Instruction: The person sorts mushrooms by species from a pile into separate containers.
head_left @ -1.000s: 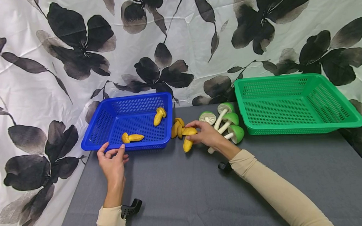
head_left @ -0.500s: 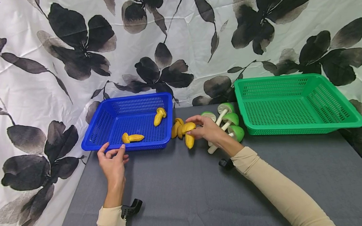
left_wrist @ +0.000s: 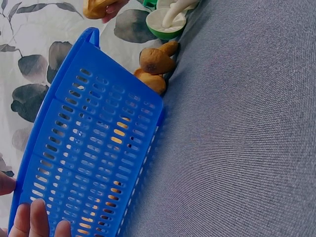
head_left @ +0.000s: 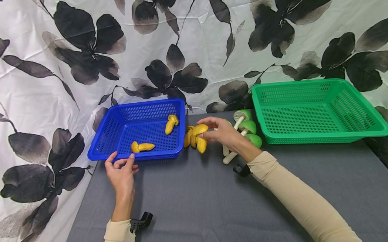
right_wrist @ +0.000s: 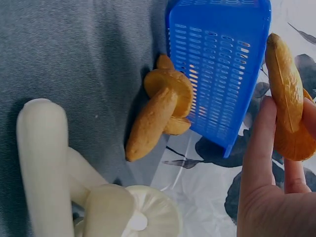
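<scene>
My right hand [head_left: 224, 133] pinches a yellow toy mushroom [right_wrist: 285, 84] between thumb and fingers, raised above the table beside the blue basket's right end. Under it, a few more yellow mushrooms [right_wrist: 152, 123] lie in a small pile against that end. The blue basket [head_left: 144, 112] contains two yellow mushrooms, one near its right wall [head_left: 171, 124] and one by its front wall [head_left: 142, 147]. With thumb and fingers at the front rim, my left hand [head_left: 121, 174] grips the basket. Its fingertips [left_wrist: 39, 215] show against the outer wall in the left wrist view.
Several green-capped mushrooms with white stems [head_left: 248, 127] lie right of the yellow pile, partly behind my right hand. A green basket [head_left: 316, 139] stands at the back right. The grey-covered table [head_left: 208, 210] meets a floral curtain [head_left: 199, 32] behind.
My right hand has lifted the yellow mushroom and carried it slightly left and away, toward the blue basket, over the yellow pile. My left hand stays at the rim.
</scene>
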### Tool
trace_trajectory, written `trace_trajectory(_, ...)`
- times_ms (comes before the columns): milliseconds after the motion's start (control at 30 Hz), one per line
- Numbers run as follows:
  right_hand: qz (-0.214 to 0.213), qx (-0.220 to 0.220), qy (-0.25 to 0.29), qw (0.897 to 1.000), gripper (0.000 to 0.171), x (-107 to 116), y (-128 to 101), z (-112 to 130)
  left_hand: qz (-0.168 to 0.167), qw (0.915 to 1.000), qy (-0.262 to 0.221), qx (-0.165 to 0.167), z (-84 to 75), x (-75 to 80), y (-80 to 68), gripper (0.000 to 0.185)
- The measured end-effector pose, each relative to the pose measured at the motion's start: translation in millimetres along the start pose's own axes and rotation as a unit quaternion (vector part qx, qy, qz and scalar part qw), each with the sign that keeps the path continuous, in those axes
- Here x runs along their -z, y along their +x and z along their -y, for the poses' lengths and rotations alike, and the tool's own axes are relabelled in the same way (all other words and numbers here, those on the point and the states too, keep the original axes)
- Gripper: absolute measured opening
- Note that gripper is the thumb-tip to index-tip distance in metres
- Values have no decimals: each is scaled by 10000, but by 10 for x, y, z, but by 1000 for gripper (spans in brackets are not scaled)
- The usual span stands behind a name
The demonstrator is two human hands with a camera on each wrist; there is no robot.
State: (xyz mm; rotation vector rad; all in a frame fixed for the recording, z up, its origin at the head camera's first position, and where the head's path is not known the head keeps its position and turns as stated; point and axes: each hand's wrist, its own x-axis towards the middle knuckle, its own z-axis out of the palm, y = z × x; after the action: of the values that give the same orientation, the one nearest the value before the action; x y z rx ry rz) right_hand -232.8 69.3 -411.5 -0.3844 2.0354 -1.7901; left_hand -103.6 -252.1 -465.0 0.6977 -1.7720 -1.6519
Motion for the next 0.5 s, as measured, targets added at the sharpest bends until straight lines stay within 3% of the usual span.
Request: trace_trajectory(500, 67, 108, 85, 9999, 48, -62, 90, 150, 5, 10000, 31, -8, -21, 1, -2, 66)
